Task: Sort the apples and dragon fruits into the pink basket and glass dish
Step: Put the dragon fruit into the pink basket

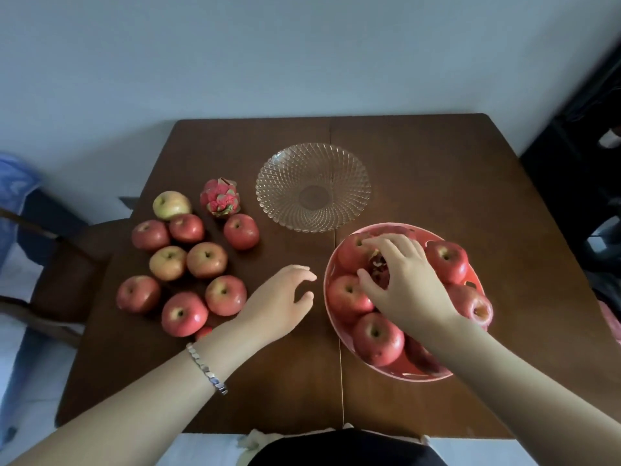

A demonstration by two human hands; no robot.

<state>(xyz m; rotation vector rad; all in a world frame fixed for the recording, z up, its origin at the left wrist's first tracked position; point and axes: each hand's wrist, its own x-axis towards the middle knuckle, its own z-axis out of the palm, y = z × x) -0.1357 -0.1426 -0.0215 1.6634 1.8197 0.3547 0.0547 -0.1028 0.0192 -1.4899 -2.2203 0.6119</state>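
Nearest to me, a dark garment edges the bottom of the view, and both bare forearms reach out from it over the dark brown wooden bench [420,156]. On the left wrist sits a silver link bracelet [206,368]. The left hand [279,297] hovers just above the wood between the loose fruit and the round pink plastic basket [400,373], fingers [304,275] loosely curled and apart, holding nothing.

The right hand [406,280] is down inside the basket, its fingers closed around a dark pink scaly dragon fruit [379,265] wedged among red apples [378,338]. I count about six apples in there, packed tightly round it.

To my eye this is the pick-out: the dragon fruit seems to be the odd one in an apple basket. A straight upward lift would serve best, with the grip kept on the body and not the soft scales, so the neighbouring apples are not dragged over the rim. The free left hand could steady the basket's near wall.

Beyond it stands the clear cut-glass patterned dish [312,188], with nothing in it. Just left of the dish a second pink dragon fruit [220,196] stands upright on the bench, touching neither container. Further left lies a cluster of loose red and yellow-green apples [205,260], none yet sorted.
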